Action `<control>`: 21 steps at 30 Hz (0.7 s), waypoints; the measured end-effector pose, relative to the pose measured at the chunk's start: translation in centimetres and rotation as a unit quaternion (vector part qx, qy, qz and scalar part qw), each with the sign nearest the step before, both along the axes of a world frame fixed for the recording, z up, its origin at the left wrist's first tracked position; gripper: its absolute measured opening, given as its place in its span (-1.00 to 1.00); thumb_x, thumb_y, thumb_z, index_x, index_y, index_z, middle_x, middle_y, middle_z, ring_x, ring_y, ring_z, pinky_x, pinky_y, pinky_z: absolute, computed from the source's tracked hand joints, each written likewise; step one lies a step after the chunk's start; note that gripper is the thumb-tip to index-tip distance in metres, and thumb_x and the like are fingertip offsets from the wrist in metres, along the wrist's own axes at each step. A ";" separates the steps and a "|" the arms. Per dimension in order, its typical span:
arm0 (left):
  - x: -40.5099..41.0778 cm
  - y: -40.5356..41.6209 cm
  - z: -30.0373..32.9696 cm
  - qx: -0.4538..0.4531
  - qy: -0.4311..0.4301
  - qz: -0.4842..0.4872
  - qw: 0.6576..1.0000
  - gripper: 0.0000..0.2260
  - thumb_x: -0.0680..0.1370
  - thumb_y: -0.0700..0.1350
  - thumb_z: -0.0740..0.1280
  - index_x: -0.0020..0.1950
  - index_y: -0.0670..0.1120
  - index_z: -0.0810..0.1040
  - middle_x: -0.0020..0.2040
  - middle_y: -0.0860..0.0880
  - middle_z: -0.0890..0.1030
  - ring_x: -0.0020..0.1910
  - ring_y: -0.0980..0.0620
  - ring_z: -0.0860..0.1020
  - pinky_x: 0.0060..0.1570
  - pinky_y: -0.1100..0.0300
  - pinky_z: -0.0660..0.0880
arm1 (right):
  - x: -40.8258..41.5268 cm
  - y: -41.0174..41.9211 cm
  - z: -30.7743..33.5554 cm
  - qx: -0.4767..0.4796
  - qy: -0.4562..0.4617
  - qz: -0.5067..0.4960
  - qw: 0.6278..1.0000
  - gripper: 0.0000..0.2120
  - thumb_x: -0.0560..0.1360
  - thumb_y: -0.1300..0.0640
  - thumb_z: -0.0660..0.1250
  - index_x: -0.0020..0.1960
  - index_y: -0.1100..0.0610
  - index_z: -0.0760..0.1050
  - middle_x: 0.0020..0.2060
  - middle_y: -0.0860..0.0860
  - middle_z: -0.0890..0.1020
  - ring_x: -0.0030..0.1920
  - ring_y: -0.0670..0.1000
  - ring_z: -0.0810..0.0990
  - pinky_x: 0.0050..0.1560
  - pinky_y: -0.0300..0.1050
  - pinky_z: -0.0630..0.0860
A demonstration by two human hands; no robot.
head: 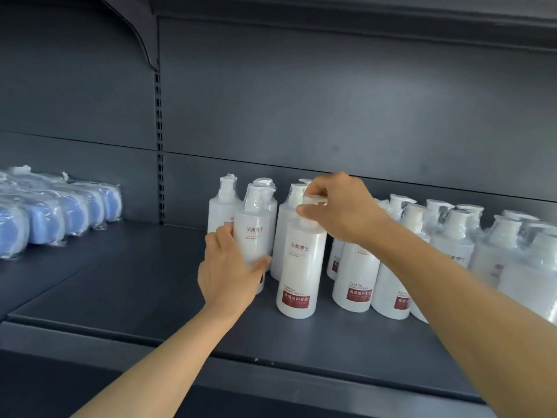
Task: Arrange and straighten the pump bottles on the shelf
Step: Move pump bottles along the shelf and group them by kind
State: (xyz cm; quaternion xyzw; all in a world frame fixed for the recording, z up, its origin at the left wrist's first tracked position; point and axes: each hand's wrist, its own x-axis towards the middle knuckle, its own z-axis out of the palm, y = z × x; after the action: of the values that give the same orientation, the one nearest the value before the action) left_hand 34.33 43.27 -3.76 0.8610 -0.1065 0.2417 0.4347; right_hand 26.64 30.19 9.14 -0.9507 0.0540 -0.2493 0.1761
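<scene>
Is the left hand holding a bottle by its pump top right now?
No. The left hand wraps the lower body of a white bottle; the right hand pinches another bottle's pump top.

Glossy white plastic pump bottles in clear film stand on a matt dark metal shelf.

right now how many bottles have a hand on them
2. The left hand grips the left bottle; the right hand pinches the front bottle by its pump. Both hands show fully, so none is hidden.
</scene>
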 end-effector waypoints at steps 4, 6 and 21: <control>0.2 -0.2 0.1 -0.019 0.018 -0.005 1.000 -0.37 0.34 0.09 0.48 0.27 -0.06 0.28 0.15 -0.02 0.35 0.06 -0.06 0.48 -0.21 0.11 0.38 | -0.9 -0.6 -4.0 0.180 -0.044 0.013 0.983 -0.39 0.44 0.04 0.41 0.41 0.04 0.23 0.01 -0.02 0.50 0.00 -0.04 0.51 -0.09 -0.20 0.44; 0.1 0.0 0.1 -0.025 0.027 -0.020 0.999 -0.38 0.35 0.08 0.49 0.29 -0.05 0.28 0.15 -0.01 0.34 0.07 -0.06 0.48 -0.20 0.11 0.38 | -1.8 -0.6 -6.9 0.268 -0.053 0.027 0.962 -0.20 0.41 0.07 0.45 0.48 0.02 0.05 0.09 -0.02 0.49 0.07 -0.04 0.52 0.05 -0.14 0.48; -1.5 1.4 -1.5 -0.044 0.078 -0.102 0.991 -0.43 0.36 0.02 0.50 0.25 -0.03 0.29 0.15 0.02 0.47 0.05 -0.02 0.50 0.00 -0.08 0.54 | -2.1 2.0 -13.9 0.208 -0.043 -0.075 0.974 -0.51 0.37 0.02 0.46 0.05 0.04 0.18 0.01 -0.05 0.43 0.00 -0.03 0.47 -0.09 -0.15 0.51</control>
State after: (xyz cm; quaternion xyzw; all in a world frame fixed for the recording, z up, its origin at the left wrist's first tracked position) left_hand 32.81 44.67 -5.21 0.8418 -0.1483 0.1329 0.5017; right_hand 24.51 32.18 -4.74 -0.8749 0.1683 -0.2862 0.3526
